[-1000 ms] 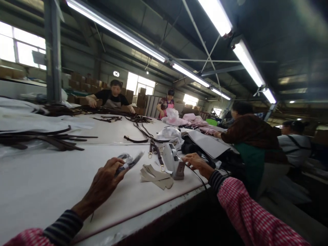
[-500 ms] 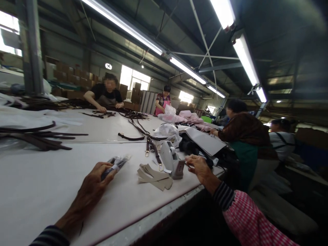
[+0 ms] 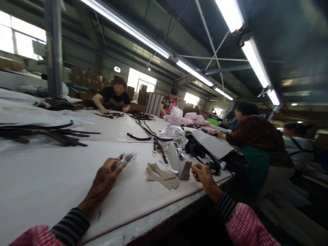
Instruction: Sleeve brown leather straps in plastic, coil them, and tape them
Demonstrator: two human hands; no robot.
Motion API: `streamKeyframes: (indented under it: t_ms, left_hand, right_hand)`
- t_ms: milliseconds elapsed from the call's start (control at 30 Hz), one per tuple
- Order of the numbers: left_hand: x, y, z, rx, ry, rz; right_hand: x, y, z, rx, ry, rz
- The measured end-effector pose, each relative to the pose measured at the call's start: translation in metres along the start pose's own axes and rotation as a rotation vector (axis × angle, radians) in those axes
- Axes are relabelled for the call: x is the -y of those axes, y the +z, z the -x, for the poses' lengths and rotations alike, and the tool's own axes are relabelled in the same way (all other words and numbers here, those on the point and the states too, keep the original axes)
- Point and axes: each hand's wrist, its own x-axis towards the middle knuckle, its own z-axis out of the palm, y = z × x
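My left hand (image 3: 106, 176) is closed around a dark bundle in clear plastic (image 3: 122, 161), held above the white tabletop (image 3: 51, 184). My right hand (image 3: 203, 173) is at the front end of a grey tape dispenser (image 3: 176, 157), thumb and fingers pinched by its cutting edge. Whatever is between those fingertips is too small to make out. Several beige strips (image 3: 162, 177) lie in a loose pile between my hands, just left of the dispenser. Behind them, a brown strap with a metal clasp (image 3: 162, 152) runs up to the dispenser's side.
Dark straps (image 3: 64, 135) lie at the left, and more are heaped farther back. Behind the dispenser are a crumpled clear bag (image 3: 174, 133), black items and a pale flat sheet (image 3: 212, 141). Co-workers (image 3: 114, 95) stand around the table. Its front edge (image 3: 153, 217) runs below my hands.
The view has turned left, so everything appears farther right. My right hand has come lower and closer to the dispenser, its fingers drawn together. The left still grips the wrapped bundle.
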Motion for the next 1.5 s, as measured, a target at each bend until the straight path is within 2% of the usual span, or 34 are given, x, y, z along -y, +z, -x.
streamKeyframes:
  t_ms: [133,233,333,433,500,567,633,700,900,1233,1500]
  left_hand:
    - [-0.004,-0.001,0.004,-0.015,0.022,0.113]
    - [-0.005,0.0,0.005,-0.022,0.022,0.144]
    - [-0.006,0.0,0.007,-0.012,0.027,0.156]
    - [-0.007,-0.001,0.009,0.001,0.023,0.17]
    - [-0.008,-0.002,0.01,0.004,0.021,0.179]
    - [-0.009,-0.004,0.01,0.002,0.02,0.188]
    - [-0.009,-0.005,0.009,-0.002,0.02,0.198]
    - [-0.011,-0.006,0.009,-0.004,0.017,0.209]
    - [-0.011,-0.006,0.01,0.002,0.013,0.231]
    - [-0.011,-0.011,0.009,0.012,0.017,0.227]
    - [-0.016,-0.02,0.014,0.011,-0.009,0.254]
  right_hand:
    - [-0.007,-0.012,0.012,-0.03,-0.015,0.104]
    - [0.002,0.001,0.026,-0.014,-0.085,0.091]
    - [0.027,0.053,0.051,0.185,-0.193,-0.027]
    - [0.049,0.129,0.077,0.478,-0.141,-0.139]
    - [0.055,0.175,0.088,0.635,-0.113,-0.182]
    - [0.053,0.208,0.09,0.707,-0.096,-0.197]
    - [0.048,0.225,0.086,0.715,-0.076,-0.192]
    - [0.046,0.231,0.079,0.706,-0.055,-0.183]
    - [0.055,0.23,0.071,0.771,-0.055,-0.134]
    - [0.06,0.24,0.073,0.699,-0.095,-0.019]
    - [0.052,0.246,0.072,0.648,-0.139,0.033]
